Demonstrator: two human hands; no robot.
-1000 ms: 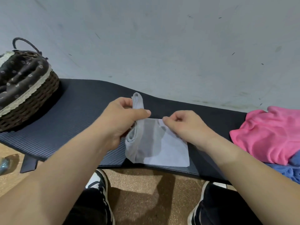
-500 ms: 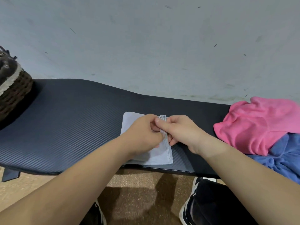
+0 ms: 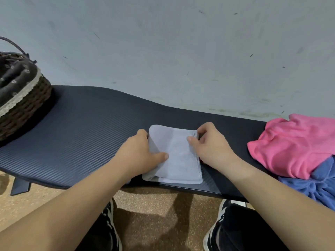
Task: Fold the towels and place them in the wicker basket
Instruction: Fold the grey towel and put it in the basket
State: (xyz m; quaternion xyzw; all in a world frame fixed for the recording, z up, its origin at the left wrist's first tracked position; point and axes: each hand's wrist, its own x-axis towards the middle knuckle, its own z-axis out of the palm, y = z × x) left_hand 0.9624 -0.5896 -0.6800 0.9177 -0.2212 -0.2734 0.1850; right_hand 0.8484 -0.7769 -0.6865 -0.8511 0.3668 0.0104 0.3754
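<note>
Right of towel (image 3: 176,154): pink cloth (image 3: 293,144).

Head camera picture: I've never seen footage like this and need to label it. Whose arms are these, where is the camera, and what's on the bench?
There is no machine here. The camera sits on a person's head and looks down, so the two bare arms are the wearer's own. The left hand and the right hand press on a folded pale grey towel, one at each side, flat on a dark ribbed bench. At the far left stands a wicker basket with a dark cloth lining. At the right lie a crumpled pink towel and a blue towel, not yet folded. Below are the wearer's shoes.
</note>
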